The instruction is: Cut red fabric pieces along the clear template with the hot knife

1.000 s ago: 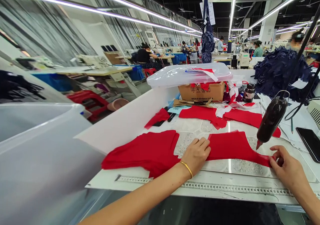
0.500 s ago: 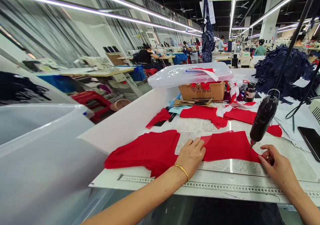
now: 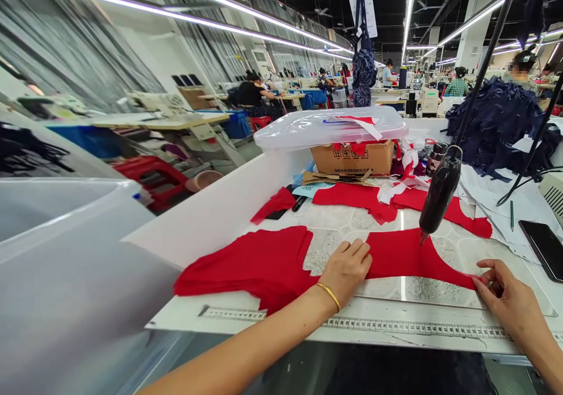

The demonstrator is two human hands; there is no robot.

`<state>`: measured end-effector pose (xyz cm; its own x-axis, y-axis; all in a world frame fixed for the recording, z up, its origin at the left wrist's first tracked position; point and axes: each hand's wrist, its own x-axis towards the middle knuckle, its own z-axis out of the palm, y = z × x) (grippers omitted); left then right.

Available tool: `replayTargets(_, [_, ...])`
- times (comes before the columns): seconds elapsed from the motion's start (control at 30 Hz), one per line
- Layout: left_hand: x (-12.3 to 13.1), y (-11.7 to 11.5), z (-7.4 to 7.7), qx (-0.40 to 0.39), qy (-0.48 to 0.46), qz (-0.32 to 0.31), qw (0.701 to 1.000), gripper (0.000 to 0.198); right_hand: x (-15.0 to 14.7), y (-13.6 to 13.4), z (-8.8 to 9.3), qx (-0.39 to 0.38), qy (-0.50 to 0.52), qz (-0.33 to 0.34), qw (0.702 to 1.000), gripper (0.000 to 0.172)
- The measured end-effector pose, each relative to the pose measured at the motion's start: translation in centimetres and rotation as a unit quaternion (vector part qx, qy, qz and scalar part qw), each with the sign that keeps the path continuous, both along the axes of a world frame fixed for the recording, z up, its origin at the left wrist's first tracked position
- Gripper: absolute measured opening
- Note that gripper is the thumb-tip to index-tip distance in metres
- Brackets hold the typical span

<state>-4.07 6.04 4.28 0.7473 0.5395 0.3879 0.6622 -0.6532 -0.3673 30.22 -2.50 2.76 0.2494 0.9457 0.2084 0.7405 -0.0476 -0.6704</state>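
Note:
A red fabric piece point(image 3: 396, 257) lies stretched over a clear-covered board on the table. My left hand point(image 3: 347, 269), with a gold bangle at the wrist, grips its left edge with closed fingers. Its narrow right corner is pinched between thumb and finger of my right hand point(image 3: 505, 295). A black handheld power tool point(image 3: 441, 193) hangs from above, its pointed tip over the fabric's upper part; whether it touches I cannot tell. Left of my left hand is a pile of red fabric pieces point(image 3: 255, 263). A measuring tape point(image 3: 387, 326) runs along the table's front edge.
Behind lie more red pieces point(image 3: 352, 198), a cardboard box point(image 3: 352, 159) under a clear plastic lid point(image 3: 329, 128), and a dark jar point(image 3: 435, 157). A phone point(image 3: 543, 245) rests at right, near a navy fabric heap point(image 3: 497, 122). A large plastic bin point(image 3: 74, 289) stands left.
My right hand has moved right, drawing out the fabric's corner into a longer curved edge. My left hand has shifted slightly right. The hanging tool has swung left.

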Motion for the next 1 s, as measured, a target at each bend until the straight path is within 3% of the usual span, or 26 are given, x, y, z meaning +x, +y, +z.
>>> replayTargets(0.3, [-0.2,0.0,-0.1,-0.009,-0.002,0.0,1.0,0.024,-1.0,-0.6,1.2,-0.034,0.02,0.016,0.999,0.026])
replayTargets(0.47, [0.1,-0.7,-0.1,-0.033,-0.027,0.006,0.999,0.038,-0.8,-0.6,1.9,-0.008,0.003,-0.045,0.999,0.033])
replayTargets(0.6, [1.9,-2.0,-0.1,-0.094,-0.088,-0.078,0.989,0.039,-0.9,0.8,4.3,0.086,0.037,-0.067,0.993,0.046])
replayTargets(0.7, [4.5,-3.0,-0.4,-0.168,-0.094,-0.17,0.966,0.046,-2.4,3.1,6.4,0.173,0.094,-0.038,0.98,0.058])
replayTargets(0.8, [7.4,-3.5,-0.9,-0.231,-0.075,-0.236,0.941,0.06,-4.6,5.7,7.7,0.211,0.13,-0.001,0.969,0.073])
replayTargets(0.93, [10.7,-3.7,-1.6,-0.278,-0.058,-0.272,0.919,0.071,-6.7,7.7,8.4,0.224,0.115,-0.004,0.968,0.034])
replayTargets(1.0, [11.8,-3.7,-1.9,-0.28,-0.054,-0.291,0.913,0.073,-7.0,7.6,8.7,0.232,0.092,-0.02,0.968,0.022])
